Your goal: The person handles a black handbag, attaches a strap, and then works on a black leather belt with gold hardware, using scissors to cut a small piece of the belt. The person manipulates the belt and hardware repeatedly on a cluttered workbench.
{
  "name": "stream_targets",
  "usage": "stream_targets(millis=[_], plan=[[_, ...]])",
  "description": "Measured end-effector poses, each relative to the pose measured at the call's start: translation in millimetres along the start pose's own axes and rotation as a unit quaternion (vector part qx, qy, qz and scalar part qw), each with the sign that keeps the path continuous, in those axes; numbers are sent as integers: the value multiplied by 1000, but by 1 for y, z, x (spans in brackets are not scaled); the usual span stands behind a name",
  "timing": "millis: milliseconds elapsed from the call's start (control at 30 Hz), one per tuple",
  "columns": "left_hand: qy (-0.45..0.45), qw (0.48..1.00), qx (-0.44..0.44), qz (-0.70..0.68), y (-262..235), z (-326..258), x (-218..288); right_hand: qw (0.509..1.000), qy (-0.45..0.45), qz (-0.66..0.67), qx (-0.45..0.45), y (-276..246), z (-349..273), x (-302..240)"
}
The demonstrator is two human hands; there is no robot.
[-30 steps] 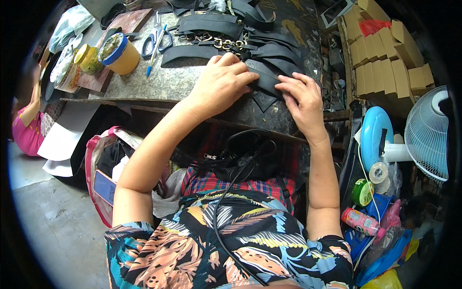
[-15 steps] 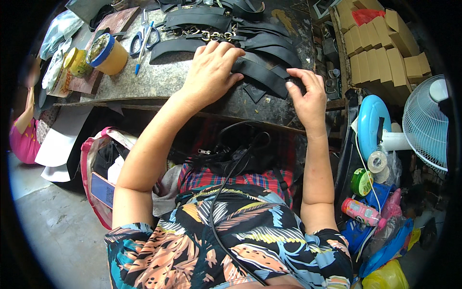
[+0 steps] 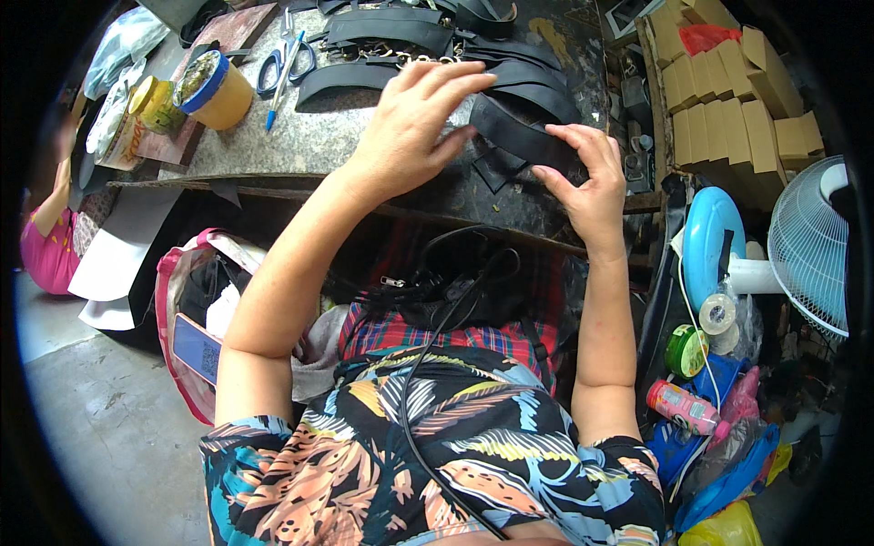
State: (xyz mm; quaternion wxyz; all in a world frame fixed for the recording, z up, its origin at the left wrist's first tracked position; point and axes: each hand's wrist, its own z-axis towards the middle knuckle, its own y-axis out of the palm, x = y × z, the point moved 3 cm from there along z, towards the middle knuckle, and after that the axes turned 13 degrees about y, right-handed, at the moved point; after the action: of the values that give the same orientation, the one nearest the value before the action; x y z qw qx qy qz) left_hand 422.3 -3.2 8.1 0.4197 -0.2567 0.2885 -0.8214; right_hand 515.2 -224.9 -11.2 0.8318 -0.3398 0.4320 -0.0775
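A wide black strap, apparently leather, lies curved on the dark worktop between my hands. My left hand is just left of it, fingers stretched and apart, reaching over the neighbouring straps. At its other end is my right hand, with thumb and fingers spread about the strap's end; whether they touch it is hard to tell. Below the strap lies a small black pointed piece. Beyond my left hand more black straps lie in rows, with brass-coloured metal fittings among them, partly hidden by my fingers.
Blue-handled scissors, a blue pen, an orange tub and a yellow-lidded jar stand or lie at left. Small cardboard boxes and a fan are at right. Another person's arm shows far left.
My left hand's fingers have spread and drawn off the straps a little. My right hand has opened slightly wider at the strap's end. The whole view has shifted slightly.
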Motion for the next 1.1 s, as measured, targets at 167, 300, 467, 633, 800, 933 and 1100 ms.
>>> stream_targets(millis=[167, 300, 467, 633, 800, 933, 1100], plan=[[-5, 990, -125, -70, 4, 7, 6, 978, -4, 193, -81, 1, 2, -4], [-31, 984, -116, -135, -8, 5, 9, 973, -22, 222, -59, -8, 10, -15], [-156, 975, -68, -145, -11, 0, 8, 969, 37, 243, -26, 1, 24, -23], [-137, 981, -113, 83, -9, -13, 0, 996, 51, 57, -36, 10, 27, -9], [-107, 974, -106, 172, 2, -22, -2, 998, 35, -48, 16, 1, 21, 9], [-102, 977, -85, 169, 8, -21, -3, 997, 31, -71, 17, 1, 21, 16], [-137, 985, -40, 101, 6, -22, -8, 997, 43, -54, 41, 2, 23, 19]])
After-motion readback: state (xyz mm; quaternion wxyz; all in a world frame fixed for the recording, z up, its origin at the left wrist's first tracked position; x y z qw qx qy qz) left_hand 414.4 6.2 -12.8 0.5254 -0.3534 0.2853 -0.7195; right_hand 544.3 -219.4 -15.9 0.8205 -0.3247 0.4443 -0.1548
